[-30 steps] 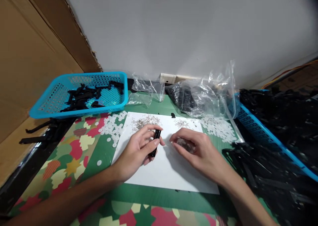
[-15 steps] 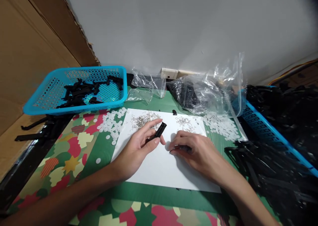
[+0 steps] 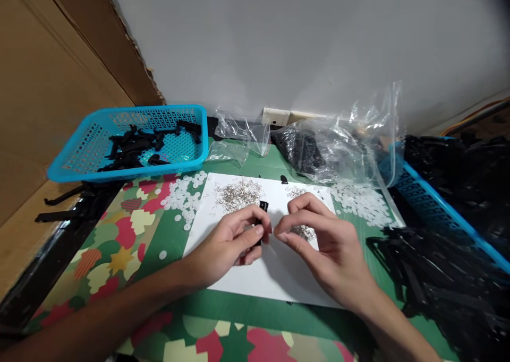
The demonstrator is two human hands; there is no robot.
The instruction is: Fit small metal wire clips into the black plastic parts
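Observation:
My left hand is closed around a small black plastic part, whose top end sticks up between thumb and fingers. Just to its right, my right hand has thumb and index finger pinched together; whatever they hold is too small to make out. Both hands are over a white sheet of paper. Behind them on the sheet lie a larger pile of tiny metal springs or clips and another small metal pile, partly hidden by my right hand.
White discs lie left of the paper, with more white discs at right. A blue basket holds black parts. Clear plastic bags stand by the wall. At right, black parts are heaped beside another blue basket.
My right hand has risen off the paper and turned, its fingertips pinched near the black part. My left hand has turned the part more upright and wrapped its fingers further round it.

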